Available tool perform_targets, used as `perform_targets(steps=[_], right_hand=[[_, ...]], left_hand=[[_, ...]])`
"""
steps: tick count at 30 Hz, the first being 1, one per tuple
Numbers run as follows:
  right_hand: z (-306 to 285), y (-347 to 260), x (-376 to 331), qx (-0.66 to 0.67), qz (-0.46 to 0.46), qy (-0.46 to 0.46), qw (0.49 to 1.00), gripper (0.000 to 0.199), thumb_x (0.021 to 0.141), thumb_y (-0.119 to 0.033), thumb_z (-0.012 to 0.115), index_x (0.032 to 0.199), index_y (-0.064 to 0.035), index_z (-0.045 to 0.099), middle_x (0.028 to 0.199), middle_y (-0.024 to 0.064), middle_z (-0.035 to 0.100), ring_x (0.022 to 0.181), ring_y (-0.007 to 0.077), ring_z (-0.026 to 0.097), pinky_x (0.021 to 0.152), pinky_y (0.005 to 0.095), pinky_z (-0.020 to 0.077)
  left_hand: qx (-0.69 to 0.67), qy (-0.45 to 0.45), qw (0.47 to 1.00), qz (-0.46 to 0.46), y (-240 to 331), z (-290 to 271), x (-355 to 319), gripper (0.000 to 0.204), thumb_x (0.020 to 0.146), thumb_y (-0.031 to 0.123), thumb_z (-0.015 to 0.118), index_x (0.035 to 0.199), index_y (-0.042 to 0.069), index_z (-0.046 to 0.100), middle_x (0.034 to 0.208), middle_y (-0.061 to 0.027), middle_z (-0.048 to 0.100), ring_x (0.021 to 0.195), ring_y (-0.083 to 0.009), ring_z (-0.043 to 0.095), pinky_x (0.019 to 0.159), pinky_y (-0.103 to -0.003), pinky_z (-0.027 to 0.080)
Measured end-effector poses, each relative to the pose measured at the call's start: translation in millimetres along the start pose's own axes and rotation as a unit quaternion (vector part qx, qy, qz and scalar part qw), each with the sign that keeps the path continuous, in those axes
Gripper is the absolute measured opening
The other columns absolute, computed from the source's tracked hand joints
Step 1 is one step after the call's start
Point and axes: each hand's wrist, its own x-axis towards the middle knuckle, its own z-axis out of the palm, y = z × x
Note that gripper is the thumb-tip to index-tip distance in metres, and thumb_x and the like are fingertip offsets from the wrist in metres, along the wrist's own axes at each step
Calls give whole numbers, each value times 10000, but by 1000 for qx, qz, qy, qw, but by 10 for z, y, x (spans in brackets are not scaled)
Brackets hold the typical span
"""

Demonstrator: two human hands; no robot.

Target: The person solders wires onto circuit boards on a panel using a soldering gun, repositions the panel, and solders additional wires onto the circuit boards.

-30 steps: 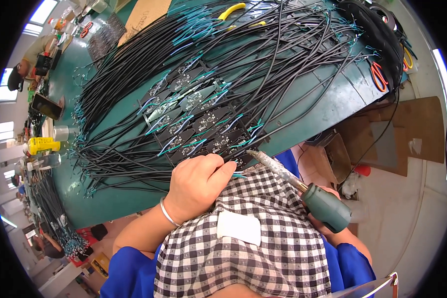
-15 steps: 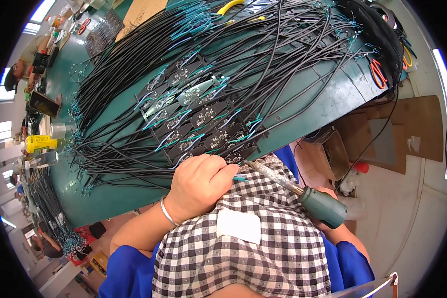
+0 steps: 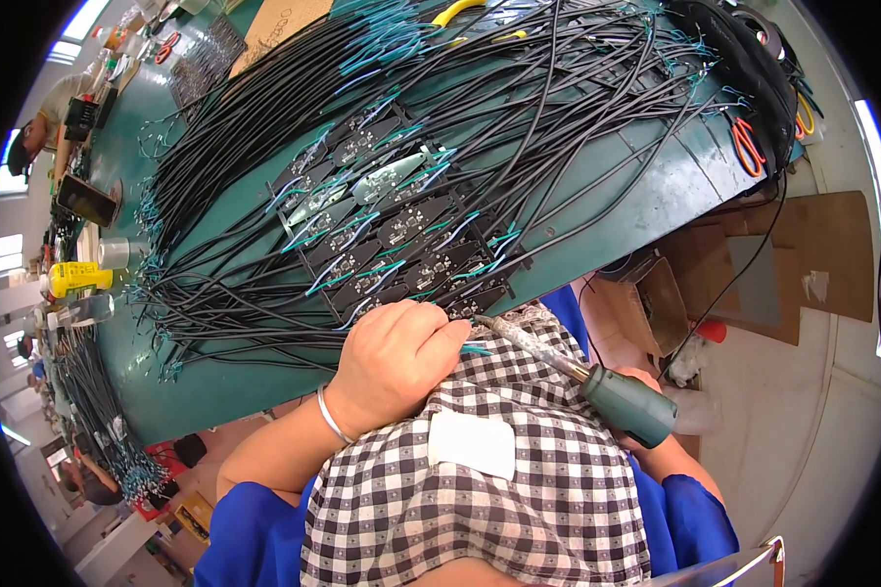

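Observation:
My left hand [image 3: 394, 360] is closed in a pinch at the near edge of the circuit boards. It grips a cable whose teal wire ends [image 3: 475, 348] stick out past the thumb; the rest is hidden under the fingers. My right hand [image 3: 646, 380] is wrapped round the green handle of a soldering iron [image 3: 628, 406], which hides most of the fingers. The iron's metal tip points left, close to my left fingertips and the nearest board. The panel of black circuit boards [image 3: 406, 227] lies on the table, with blue and teal wires across it and two pale green boards among them.
Bundles of black cables [image 3: 255, 127] spread over the green table [image 3: 206, 401]. Orange-handled scissors [image 3: 747, 147] lie at the right, a yellow bottle [image 3: 76, 280] at the left. Cardboard boxes [image 3: 656, 303] stand below the table's right side. Other people [image 3: 59, 117] sit at the far left.
The soldering iron has shifted slightly left, its tip nearer my left fingertips. My left hand has stayed in place.

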Motion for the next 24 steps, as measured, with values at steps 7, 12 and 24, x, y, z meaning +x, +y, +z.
perform_targets(steps=[7, 12, 24], right_hand=[[45, -63, -142, 261, 175, 102, 944, 387, 686, -202, 703, 1014, -28, 596, 956, 97, 646, 802, 245, 645, 760, 308, 494], [-80, -16, -62, 405, 158, 99, 895, 494, 745, -113, 671, 1171, 38, 472, 961, 135, 638, 826, 208, 639, 811, 324, 485], [-13, -113, -45, 263, 216, 87, 936, 326, 697, -214, 684, 968, -40, 639, 947, 101, 649, 847, 261, 636, 794, 358, 490]], left_hand=[[4, -6, 1000, -1, 6, -4, 1, 269, 621, 93, 666, 881, 47, 618, 769, -48, 518, 663, -206, 553, 569, -320, 451], [9, -6, 1000, 3, 4, -2, -2, 263, 627, 103, 662, 880, 47, 618, 769, -44, 521, 656, -201, 550, 562, -313, 446], [37, 17, 999, -20, 37, -54, 40, 278, 621, 107, 669, 890, 48, 633, 764, -39, 518, 680, -215, 528, 604, -327, 430]])
